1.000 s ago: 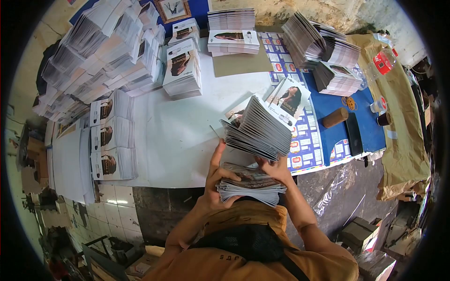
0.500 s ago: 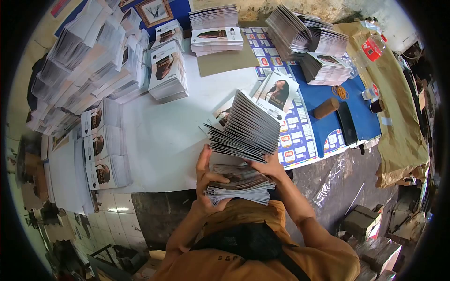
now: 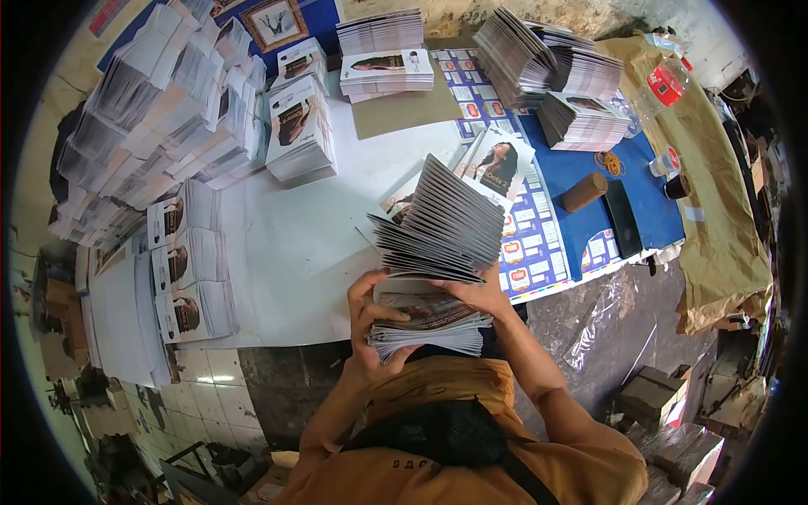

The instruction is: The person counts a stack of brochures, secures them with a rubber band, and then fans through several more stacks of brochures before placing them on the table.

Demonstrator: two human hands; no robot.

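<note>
My left hand (image 3: 374, 324) is closed on the left end of a stack of folded booklets (image 3: 433, 324), its thumb low and its fingers across the top, close to my body. My right hand (image 3: 475, 293) grips the near end of a fanned stack of booklets (image 3: 442, 223), with the thumb reaching inward between the two stacks. The fanned stack leans over the table edge, its folded edges spread. Beyond it lie loose booklets (image 3: 497, 164) with a portrait on the cover.
Tall piles of booklets (image 3: 160, 109) fill the left, with smaller stacks (image 3: 202, 307) nearer. More stacks (image 3: 581, 122) stand at the back right. A brown cylinder (image 3: 585, 194), a black phone-like slab (image 3: 623, 219), rubber bands (image 3: 610, 164) and a plastic bottle (image 3: 669, 84) rest on the right.
My right thumb has shifted slightly inward and left between the two stacks. The fanned stack has tilted a little, and the left hand keeps its hold.
</note>
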